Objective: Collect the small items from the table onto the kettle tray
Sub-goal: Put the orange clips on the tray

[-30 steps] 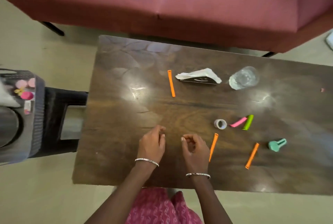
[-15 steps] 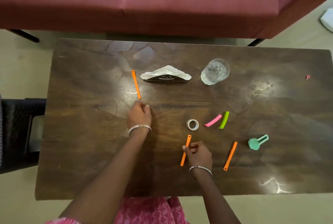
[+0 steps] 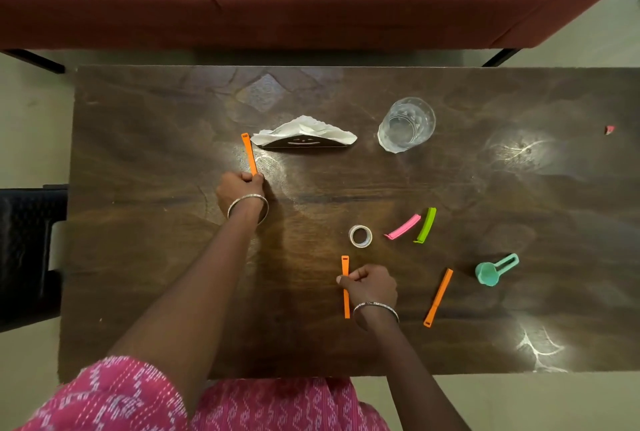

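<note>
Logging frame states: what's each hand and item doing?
Left hand: grips far orange clip, near end
Right hand: pinches middle orange clip
Right orange clip: flat, free
Glass: upright
Tape roll: flat, hole up
Pink clip: flat, free
Green clip: flat, free
Scoop: lying, free
Napkin holder: upright, holding napkins

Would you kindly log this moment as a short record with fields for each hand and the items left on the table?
left hand: pinches the near end of the far orange strip, beside the napkin holder
right hand: pinches the near orange strip
loose on table: third orange strip, tape roll, pink clip, green clip, teal scoop
also there: glass
kettle tray: not in view
</note>
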`<state>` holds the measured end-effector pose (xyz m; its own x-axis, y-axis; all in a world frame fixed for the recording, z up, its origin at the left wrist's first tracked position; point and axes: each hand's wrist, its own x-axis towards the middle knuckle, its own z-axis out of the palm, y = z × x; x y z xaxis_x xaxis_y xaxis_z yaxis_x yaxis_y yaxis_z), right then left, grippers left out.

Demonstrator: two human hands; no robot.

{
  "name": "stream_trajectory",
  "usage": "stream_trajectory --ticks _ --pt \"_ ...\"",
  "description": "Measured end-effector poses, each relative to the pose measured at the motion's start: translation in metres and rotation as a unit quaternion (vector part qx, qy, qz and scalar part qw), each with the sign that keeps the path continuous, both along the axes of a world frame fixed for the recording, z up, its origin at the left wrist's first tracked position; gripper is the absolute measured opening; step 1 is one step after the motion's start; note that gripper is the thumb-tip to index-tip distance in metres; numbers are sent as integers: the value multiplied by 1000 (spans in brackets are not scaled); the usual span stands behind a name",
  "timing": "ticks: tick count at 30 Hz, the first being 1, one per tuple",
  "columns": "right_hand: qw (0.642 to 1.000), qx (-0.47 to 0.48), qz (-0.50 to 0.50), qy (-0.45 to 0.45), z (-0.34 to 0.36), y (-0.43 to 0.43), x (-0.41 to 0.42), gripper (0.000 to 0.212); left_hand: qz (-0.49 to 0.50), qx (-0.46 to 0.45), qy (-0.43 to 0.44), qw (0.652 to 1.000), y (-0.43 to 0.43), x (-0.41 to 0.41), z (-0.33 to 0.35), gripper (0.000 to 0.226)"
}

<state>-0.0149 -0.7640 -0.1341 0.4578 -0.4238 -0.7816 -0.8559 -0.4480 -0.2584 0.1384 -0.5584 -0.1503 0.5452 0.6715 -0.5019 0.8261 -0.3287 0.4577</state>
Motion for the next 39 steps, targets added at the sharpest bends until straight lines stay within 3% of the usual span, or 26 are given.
stream_trajectory --ticks 7,12,19,28,32,39 --pt "993 102 -39 -48 18 4 16 23 64 -152 -49 985 -7 -74 7 19" --pt "953 244 -131 -124 39 34 30 23 43 -214 -63 974 2 -134 26 23" --pt "923 334 -124 -148 54 109 21 25 15 -312 -54 949 59 -179 51 22" --pt "913 381 -54 -134 73 234 -3 33 66 -435 -44 897 178 -209 79 13" --pt "912 388 -38 -127 77 293 -7 20 70 -442 -38 893 238 -216 93 13" --pt "910 395 -16 -127 81 393 -3 16 93 -430 -59 896 327 -227 107 9"
